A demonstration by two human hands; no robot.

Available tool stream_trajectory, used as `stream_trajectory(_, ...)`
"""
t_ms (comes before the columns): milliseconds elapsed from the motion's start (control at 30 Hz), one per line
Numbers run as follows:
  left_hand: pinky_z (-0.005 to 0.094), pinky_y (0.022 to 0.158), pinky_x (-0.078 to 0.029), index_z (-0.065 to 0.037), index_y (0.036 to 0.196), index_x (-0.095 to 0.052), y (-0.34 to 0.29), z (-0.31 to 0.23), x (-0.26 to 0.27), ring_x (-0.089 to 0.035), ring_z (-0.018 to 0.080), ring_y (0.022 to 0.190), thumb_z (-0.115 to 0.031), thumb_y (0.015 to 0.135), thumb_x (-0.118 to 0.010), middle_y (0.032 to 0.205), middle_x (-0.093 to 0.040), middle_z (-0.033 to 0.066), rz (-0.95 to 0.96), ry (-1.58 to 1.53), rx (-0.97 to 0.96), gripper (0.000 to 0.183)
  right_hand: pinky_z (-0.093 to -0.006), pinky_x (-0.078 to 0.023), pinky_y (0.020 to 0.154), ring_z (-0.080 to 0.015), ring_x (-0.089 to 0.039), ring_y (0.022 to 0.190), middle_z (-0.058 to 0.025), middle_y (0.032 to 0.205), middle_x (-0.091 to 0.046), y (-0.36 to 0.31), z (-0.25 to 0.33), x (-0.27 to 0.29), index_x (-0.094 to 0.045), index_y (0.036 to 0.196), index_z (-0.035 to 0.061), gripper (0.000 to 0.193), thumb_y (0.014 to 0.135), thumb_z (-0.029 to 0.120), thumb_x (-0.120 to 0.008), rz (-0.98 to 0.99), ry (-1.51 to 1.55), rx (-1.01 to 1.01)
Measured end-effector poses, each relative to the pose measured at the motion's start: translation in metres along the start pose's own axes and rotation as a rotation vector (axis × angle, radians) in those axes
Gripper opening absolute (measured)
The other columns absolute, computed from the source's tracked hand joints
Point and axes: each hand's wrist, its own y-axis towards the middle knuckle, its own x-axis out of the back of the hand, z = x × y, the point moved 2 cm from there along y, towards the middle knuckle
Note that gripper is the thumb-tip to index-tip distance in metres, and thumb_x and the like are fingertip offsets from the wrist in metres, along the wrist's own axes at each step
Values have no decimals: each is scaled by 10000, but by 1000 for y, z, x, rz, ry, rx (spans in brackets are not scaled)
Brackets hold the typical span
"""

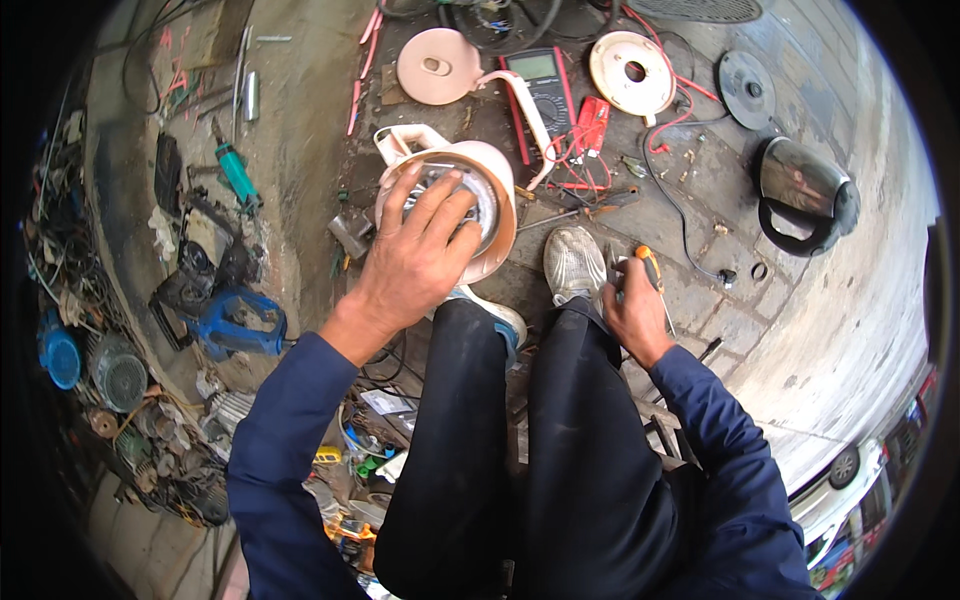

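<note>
A pink kettle body (500, 240) with a side handle stands on the ground in front of my shoes. My left hand (415, 245) reaches over it, fingers bent and spread on the round silvery metal part (487, 212) inside its rim; the palm hides much of that part. To the right, beside my right shoe, my right hand (638, 312) is closed around a screwdriver (650, 268) with an orange and black handle. Its thin shaft points down past the hand. A small metal piece shows at the fingertips, too unclear to name.
Beyond the kettle lie a pink lid (438, 66), a curved pink strip (528, 115), a red-edged multimeter (545, 95) with leads and a round pink base (632, 75). A black kettle (805, 190) stands right. A blue tool (238, 322) and piled scrap parts (140, 430) are left.
</note>
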Motion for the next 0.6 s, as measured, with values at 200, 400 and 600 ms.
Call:
stream_trajectory(200, 589, 1212, -416, -55, 1110, -751, -28, -14, 24, -641, 369, 1320, -23, 869, -787, 1277, -700, 140, -320, -147, 435, 246, -550, -558, 945, -481, -650, 1170, -274, 1222, -631, -23, -84, -47, -524, 1284, -12, 539, 896, 214, -823, 73, -233, -75)
stream_trajectory(400, 456, 1078, -531, 2, 1129, -736, -64, -34, 19, -671, 352, 1250, 8, 959, -739, 1249, -712, 156, -551, -330, 874, 170, -596, -578, 836, -522, -714, 1044, -308, 1198, -687, -21, -101, -68, -496, 1279, 5, 553, 891, 209, -833, 68, -263, -191)
stream_trajectory(600, 403, 957, -595, 15, 1136, -723, -67, -49, 7, -743, 328, 1072, 66, 951, -742, 1169, -744, 171, -603, -547, 859, 192, -589, -574, 855, -553, -733, 989, -332, 1025, -760, -23, -101, -61, -526, 1330, 30, 490, 930, 193, -759, 14, -56, -243)
